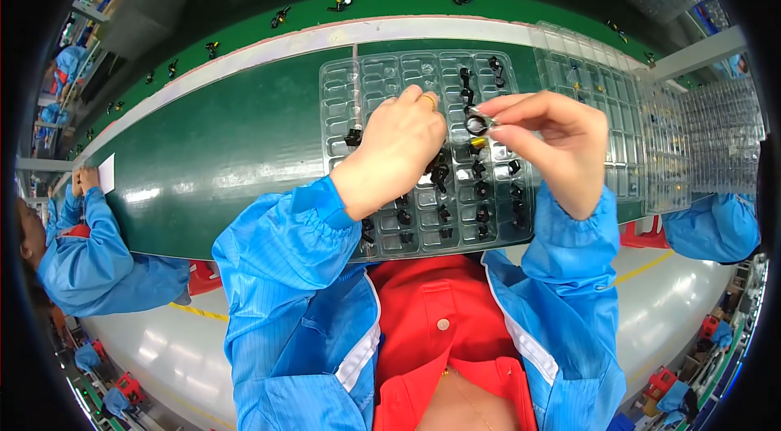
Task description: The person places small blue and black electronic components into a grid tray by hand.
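A clear plastic tray [340, 110] with many small compartments lies in front of me, several of them holding small black parts [482, 190]. My right hand [561, 138] is over the tray's right side, thumb and fingertips pinched on a small black ring [477, 124]. Just below the ring, a black part with a yellow patch [477, 143] sits in the tray. My left hand [399, 142], back upward, is closed over the middle; its fingertips are hidden. A black part [439, 174] shows right beside its fingers, and I cannot tell whether they grip it.
Left of my left hand, a clear rod-like piece with a black end [353, 137] lies across the tray. More clear trays [667, 146] are stacked at the right. Beyond a pale rail [268, 45], a green belt [390, 8] carries scattered black parts. Co-workers [106, 244] sit on both sides.
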`<state>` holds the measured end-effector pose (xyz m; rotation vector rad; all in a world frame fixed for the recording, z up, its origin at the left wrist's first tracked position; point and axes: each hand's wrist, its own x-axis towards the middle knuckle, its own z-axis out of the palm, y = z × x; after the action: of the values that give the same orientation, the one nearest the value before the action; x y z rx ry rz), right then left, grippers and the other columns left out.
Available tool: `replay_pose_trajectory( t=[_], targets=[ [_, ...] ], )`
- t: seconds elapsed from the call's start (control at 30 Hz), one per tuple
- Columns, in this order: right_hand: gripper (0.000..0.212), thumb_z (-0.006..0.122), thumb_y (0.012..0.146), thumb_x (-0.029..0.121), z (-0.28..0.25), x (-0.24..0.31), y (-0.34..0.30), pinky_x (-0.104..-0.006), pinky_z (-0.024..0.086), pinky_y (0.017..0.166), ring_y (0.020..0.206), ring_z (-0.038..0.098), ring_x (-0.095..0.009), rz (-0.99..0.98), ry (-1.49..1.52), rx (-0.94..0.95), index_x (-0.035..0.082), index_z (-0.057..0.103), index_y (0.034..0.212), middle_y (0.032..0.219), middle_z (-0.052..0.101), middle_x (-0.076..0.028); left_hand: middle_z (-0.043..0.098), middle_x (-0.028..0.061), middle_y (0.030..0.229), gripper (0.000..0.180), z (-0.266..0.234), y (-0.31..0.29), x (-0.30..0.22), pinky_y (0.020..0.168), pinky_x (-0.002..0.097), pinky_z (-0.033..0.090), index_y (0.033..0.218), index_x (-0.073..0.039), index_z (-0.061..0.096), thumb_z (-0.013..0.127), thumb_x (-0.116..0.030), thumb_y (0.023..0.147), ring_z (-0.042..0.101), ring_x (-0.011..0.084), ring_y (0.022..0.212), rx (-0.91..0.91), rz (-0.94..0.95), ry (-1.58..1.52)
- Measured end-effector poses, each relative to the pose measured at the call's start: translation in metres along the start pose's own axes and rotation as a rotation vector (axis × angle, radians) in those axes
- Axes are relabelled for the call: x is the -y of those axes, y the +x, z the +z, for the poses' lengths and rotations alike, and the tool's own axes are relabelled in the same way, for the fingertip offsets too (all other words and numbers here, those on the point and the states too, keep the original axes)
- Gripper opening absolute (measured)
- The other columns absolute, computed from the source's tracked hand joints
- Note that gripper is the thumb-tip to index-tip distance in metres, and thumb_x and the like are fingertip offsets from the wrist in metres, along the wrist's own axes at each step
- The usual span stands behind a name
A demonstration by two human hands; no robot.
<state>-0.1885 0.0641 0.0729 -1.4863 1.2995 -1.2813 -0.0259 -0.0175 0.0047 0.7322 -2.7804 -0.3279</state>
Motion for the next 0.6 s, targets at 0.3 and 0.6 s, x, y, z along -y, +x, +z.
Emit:
replay_pose_trajectory(
  t=[0.3, 0.6],
  targets=[
    [0.010, 0.063, 0.069, -0.009, 0.004, -0.035, 0.003, -0.0287, 0.051, 0.071, 0.077, 0.063, -0.021, -0.081, -0.108, -0.048, -0.005, 0.059, 0.078, 0.079, 0.064, -0.015, 0.057, 0.0094, 0.080, 0.017, -0.019, -0.007, 0.012, 0.065, 0.0299, 0.045, 0.083, 0.002, 0.053, 0.059, -0.013, 0.078, 0.053, 0.0197, 0.073, -0.100, -0.314, -1.063],
    [0.017, 0.068, 0.061, -0.008, 0.014, -0.039, 0.008, -0.0304, 0.051, 0.064, 0.073, 0.063, -0.025, -0.524, -0.394, -0.092, -0.003, 0.059, 0.074, 0.074, 0.063, -0.014, 0.045, 0.0002, 0.073, 0.027, 0.001, -0.014, 0.014, 0.062, 0.0225, 0.035, 0.095, -0.003, 0.048, 0.052, -0.028, 0.088, 0.042, 0.0108, 0.069, 0.158, -0.258, -2.092]
  ],
)
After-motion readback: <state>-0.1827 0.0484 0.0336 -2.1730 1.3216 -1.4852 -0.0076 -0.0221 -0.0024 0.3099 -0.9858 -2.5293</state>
